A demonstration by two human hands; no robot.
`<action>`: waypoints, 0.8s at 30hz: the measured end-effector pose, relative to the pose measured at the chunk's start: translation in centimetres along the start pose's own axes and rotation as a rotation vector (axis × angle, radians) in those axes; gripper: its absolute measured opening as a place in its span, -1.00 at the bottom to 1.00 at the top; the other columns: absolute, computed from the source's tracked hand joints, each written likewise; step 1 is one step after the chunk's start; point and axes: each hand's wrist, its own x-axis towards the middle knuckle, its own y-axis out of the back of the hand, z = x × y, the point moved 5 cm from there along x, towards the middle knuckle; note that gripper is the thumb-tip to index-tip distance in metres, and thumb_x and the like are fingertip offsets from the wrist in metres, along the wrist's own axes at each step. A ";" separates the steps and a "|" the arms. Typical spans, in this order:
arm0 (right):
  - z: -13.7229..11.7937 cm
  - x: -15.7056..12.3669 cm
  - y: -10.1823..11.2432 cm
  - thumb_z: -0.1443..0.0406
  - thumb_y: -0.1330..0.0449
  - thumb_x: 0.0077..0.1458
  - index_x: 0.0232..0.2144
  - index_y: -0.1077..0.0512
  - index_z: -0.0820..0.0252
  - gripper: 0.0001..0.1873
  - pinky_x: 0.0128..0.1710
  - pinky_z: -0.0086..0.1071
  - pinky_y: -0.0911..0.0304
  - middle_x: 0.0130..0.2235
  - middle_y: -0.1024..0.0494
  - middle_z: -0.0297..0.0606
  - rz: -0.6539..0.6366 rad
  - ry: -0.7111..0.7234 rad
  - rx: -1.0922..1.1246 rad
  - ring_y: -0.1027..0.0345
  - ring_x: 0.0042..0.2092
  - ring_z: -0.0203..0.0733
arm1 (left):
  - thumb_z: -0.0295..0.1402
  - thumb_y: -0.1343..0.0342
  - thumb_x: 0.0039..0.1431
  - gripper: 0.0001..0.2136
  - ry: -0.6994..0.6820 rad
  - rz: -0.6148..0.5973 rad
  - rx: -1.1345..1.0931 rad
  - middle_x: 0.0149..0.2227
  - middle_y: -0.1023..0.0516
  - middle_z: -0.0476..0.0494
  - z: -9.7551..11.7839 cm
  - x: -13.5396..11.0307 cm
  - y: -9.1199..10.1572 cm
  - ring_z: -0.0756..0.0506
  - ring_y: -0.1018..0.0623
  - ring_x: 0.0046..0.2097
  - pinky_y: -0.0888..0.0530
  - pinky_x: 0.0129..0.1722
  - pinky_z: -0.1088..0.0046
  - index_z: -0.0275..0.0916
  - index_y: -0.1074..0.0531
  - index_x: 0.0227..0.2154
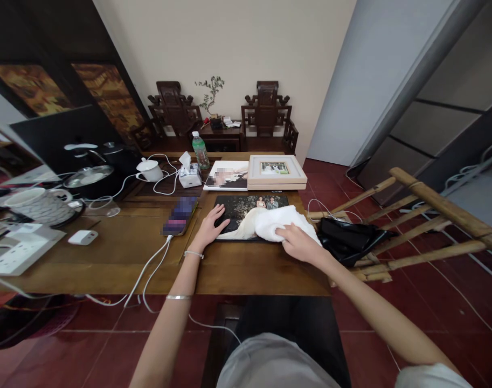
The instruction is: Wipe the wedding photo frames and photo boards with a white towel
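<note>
Fingers of the right hand [300,242] grip a bunched white cloth [286,220] against a wedding photo panel [235,207] lying flat on the worktop [265,272]. Those of the left hand [208,229], spread and holding nothing, rest at its nine o'clock edge. Around the panel, a smartphone [181,215] lies at nine, a tissue box [189,177] at ten, a picture frame [298,172] at one, a black bag [346,237] at three.

Tbl [249,275] front free, pic frames [277,177] blocking rear

towel [285,215]: fluffy matt cloth | table [246,272]: smooth wood, faint sheen | bottle [200,151]: clear plastic
</note>
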 end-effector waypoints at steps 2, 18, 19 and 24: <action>1.5 2.5 0.6 0.51 0.08 -0.09 -0.32 -0.44 0.22 -0.64 -0.21 -0.34 -0.14 -0.34 -0.52 -0.13 0.001 -0.025 -0.003 -0.35 -0.26 -0.08 | -0.02 -0.01 0.17 -0.45 0.001 -0.002 0.003 0.22 -0.28 -0.28 -0.1 0.0 0.0 -0.20 -0.21 0.28 -0.14 0.25 0.15 -0.29 -0.35 0.11; 3.8 5.8 0.8 0.53 0.08 -0.09 -0.33 -0.44 0.24 -0.64 -0.22 -0.36 -0.15 -0.33 -0.54 -0.11 0.050 -0.026 0.012 -0.36 -0.25 -0.07 | -0.04 -0.03 0.16 -0.47 0.013 0.016 -0.019 0.20 -0.31 -0.28 -0.1 0.1 0.0 -0.19 -0.22 0.27 -0.16 0.25 0.17 -0.29 -0.38 0.08; 2.9 4.4 0.4 0.53 0.09 -0.10 -0.34 -0.44 0.24 -0.64 -0.18 -0.33 -0.15 -0.33 -0.54 -0.10 0.047 -0.022 0.006 -0.36 -0.25 -0.07 | -0.03 -0.03 0.16 -0.47 0.016 0.014 -0.018 0.20 -0.31 -0.28 -0.1 0.1 0.0 -0.19 -0.22 0.27 -0.16 0.25 0.16 -0.29 -0.38 0.08; -1.9 -1.6 -1.1 0.56 0.08 -0.13 -0.29 -0.43 0.23 -0.59 0.12 -0.07 0.01 -0.12 -0.50 -0.04 0.007 0.074 0.063 -0.30 0.01 -0.02 | 0.00 -0.02 0.14 -0.45 0.030 0.015 -0.022 0.19 -0.31 -0.28 -0.2 0.2 0.0 -0.20 -0.23 0.27 -0.16 0.25 0.15 -0.29 -0.38 0.07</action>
